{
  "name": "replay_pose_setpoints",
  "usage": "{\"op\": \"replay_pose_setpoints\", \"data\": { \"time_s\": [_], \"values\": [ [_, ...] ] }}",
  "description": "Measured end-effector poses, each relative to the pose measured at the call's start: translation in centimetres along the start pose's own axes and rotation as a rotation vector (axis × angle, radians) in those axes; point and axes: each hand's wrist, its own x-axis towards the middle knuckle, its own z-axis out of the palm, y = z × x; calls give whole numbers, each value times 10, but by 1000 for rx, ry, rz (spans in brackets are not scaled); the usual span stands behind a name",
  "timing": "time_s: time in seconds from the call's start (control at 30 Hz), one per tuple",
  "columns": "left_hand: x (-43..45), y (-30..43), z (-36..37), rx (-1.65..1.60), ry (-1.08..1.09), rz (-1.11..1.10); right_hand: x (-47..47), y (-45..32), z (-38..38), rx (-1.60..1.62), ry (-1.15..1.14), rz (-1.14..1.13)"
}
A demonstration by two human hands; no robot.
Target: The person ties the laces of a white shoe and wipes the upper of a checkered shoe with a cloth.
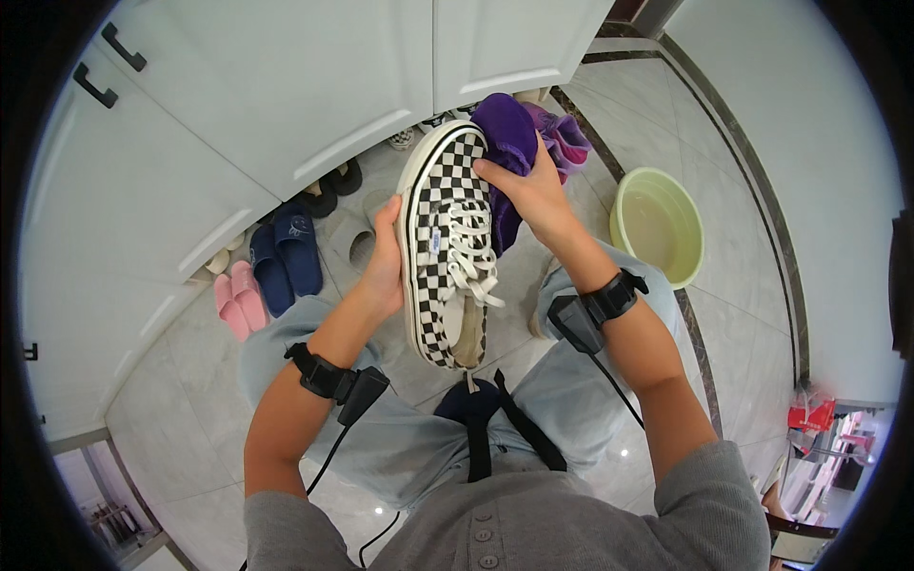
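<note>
My left hand [385, 264] grips a black-and-white checkered canvas lace-up sneaker [443, 271] along its pale rubber sole. The shoe is held up over my lap, toe pointing away from me and upper side towards me. Its white laces [468, 243] hang loose, and the heel end is nearest my body. On the right of the toe, my right hand [532, 189] holds a dark purple plush cloth [505, 132]. Its thumb rests against the checkered upper, while the other fingers are mostly hidden behind the cloth.
A light-green plastic basin [657, 228] with cloudy water stands on the tiled floor at right. White cabinets [321, 78] rise ahead. Along their base are pink slippers [241, 300], navy slippers [296, 246], grey slippers [350, 239] and purple-pink shoes [568, 139]. Cables [615, 389] hang from both wrist straps.
</note>
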Motion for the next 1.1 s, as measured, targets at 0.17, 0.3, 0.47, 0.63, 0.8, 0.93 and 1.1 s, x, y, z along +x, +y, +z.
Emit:
{"op": "replay_pose_setpoints", "data": {
  "time_s": [0.17, 0.3, 0.47, 0.63, 0.8, 0.93, 1.1],
  "values": [
    [14, 1, -14, 178, -20, 213, 1, 12, 4, -91, 89, -93],
    [13, -6, -3, 494, 177, 376, -2, 8, 9, -267, 141, -148],
    [11, 18, 5, 458, 264, 430, -4, -1, 7, -144, -9, -51],
    [11, 84, -15, -102, 103, 494, -31, -12, 27, -257, -378, -105],
    [11, 97, -6, -379, -62, 383, -4, -25, 9, -302, -255, -240],
    [7, 94, 10, -280, -52, 166, 30, -47, 10, -60, -113, -88],
    [35, 69, 5, -79, 236, 350, 9, -20, 15, -224, -262, -162]
  ]
}}
